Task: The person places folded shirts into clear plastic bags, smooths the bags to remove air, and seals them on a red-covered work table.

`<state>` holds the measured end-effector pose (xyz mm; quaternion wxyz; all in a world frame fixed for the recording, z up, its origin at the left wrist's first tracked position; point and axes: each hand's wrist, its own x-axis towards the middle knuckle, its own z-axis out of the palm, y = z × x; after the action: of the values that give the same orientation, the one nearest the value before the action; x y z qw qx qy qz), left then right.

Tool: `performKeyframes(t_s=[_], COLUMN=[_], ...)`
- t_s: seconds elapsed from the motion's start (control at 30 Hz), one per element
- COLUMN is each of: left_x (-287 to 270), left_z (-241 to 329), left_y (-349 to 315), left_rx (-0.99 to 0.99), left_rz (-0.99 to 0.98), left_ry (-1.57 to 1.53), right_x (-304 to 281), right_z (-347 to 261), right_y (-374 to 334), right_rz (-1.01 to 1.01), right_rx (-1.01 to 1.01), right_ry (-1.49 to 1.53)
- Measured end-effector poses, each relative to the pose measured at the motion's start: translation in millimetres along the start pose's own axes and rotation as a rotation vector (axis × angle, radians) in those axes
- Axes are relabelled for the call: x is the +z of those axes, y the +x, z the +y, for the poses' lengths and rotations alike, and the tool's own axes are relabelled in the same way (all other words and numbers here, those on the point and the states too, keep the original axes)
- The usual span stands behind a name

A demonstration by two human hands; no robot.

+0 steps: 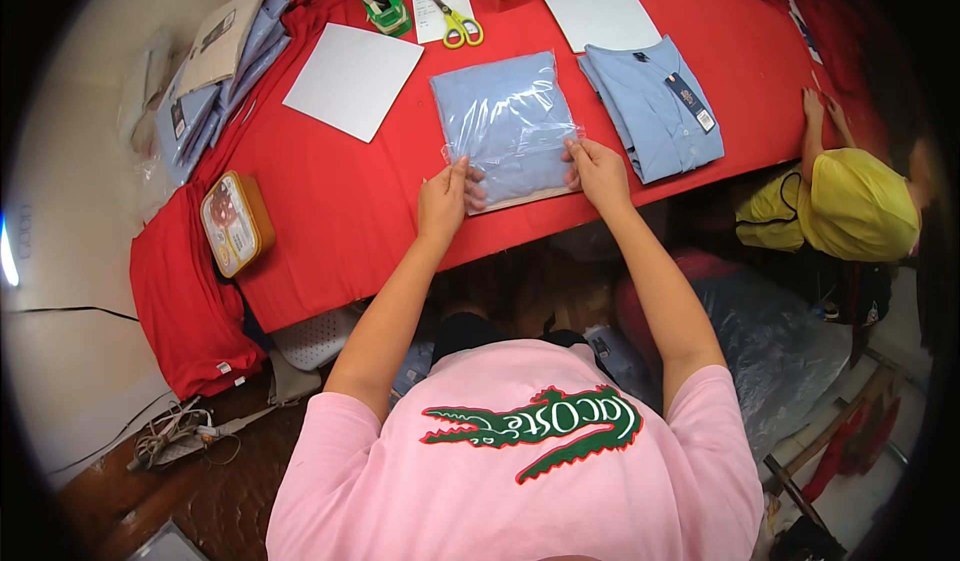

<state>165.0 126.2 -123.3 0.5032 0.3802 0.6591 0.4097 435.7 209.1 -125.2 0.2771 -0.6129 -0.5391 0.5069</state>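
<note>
A folded light blue shirt in a clear plastic bag point(505, 111) lies on the red-covered table in front of me. My left hand point(448, 196) pinches the bag's near left corner, fingers tucked beneath its side. At the near right edge my right hand point(598, 173) grips the bag the same way, thumb on top. To the right of it rests another folded blue shirt point(655, 111), unbagged, with a dark tag on its front. White card sheets point(355, 79) lie beyond to the left and at the far right.
Scissors with yellow handles point(460, 31) and a green tape dispenser point(383, 3) sit at the back. Stacked bagged shirts point(215, 81) occupy the left edge, near a yellow tub point(236, 223). A person in yellow point(850, 201) leans at the table's right end. Cables point(185, 431) lie at lower left.
</note>
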Motion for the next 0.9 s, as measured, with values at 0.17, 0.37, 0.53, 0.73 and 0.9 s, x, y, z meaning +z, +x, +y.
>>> performKeyframes(t_s=[0.17,0.37,0.53,0.73,0.9], left_x=[4,10,11,5,36], left_z=[2,7,31,42,36], left_y=[11,2,7,2,62], left_rx=[-0.081,-0.016,-0.143,0.398,0.78], left_rz=[0.059,0.122,0.144,0.363,0.179], left_ry=[0.013,0.187,0.345,0.757,1.01], right_x=[13,28,25,13,46], right_z=[-6,12,1,-7,-20], right_y=[0,7,13,15,33], right_rz=[0.192,0.398,0.389,0.535,0.256], right_rx=[-0.039,-0.173,-0.116,-0.468,-0.833], right_ry=[-0.242,-0.338,-0.601,-0.653,-0.712])
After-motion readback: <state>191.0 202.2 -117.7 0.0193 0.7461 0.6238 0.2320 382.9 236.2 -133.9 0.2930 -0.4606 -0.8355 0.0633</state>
